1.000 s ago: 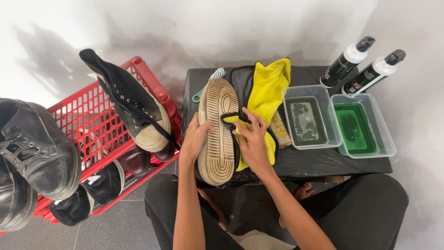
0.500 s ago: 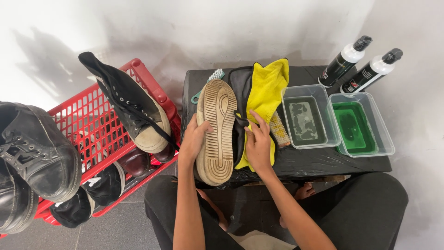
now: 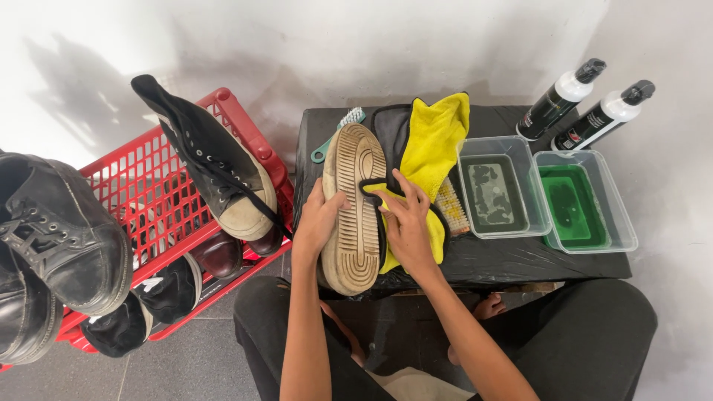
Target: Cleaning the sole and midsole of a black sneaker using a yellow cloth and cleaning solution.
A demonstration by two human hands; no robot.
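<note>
**Sole up, cloth on the edge**

I am holding a shoe [image 3: 355, 208] sole-up at the front of the black desk [image 3: 520, 260], its tan, ridged sole facing me and its toe pointing away. My left hand [image 3: 321, 217] is curled around the left edge of the sole, thumb lying on the tread, steadying it. My right hand [image 3: 405, 223] is pressing a yellow cloth [image 3: 434, 141] against the shoe's right side, fingers spread and partly bent over the cloth rather than closed tight.

The shoe looks to me light but stiff in the sole — the rubber should not flex much, so gripping it by the long edges, as I am doing, seems the surest hold. The upper underneath is probably softer and would give. The cloth is limp and will bunch, so it needs a flat palm.

Just beyond the cloth a small brush [image 3: 451, 208] is lying, and a teal-handled one [image 3: 338, 132] is poking out behind the toe. Further right two clear tubs are sitting side by side — one with murky water [image 3: 494, 194], one with green liquid [image 3: 583, 208] — and two bottles [image 3: 587, 104] are lying behind them. To my left a red crate [image 3: 141, 193] is holding dark shoes, with a black high-top [image 3: 212, 171] propped on it.
</note>
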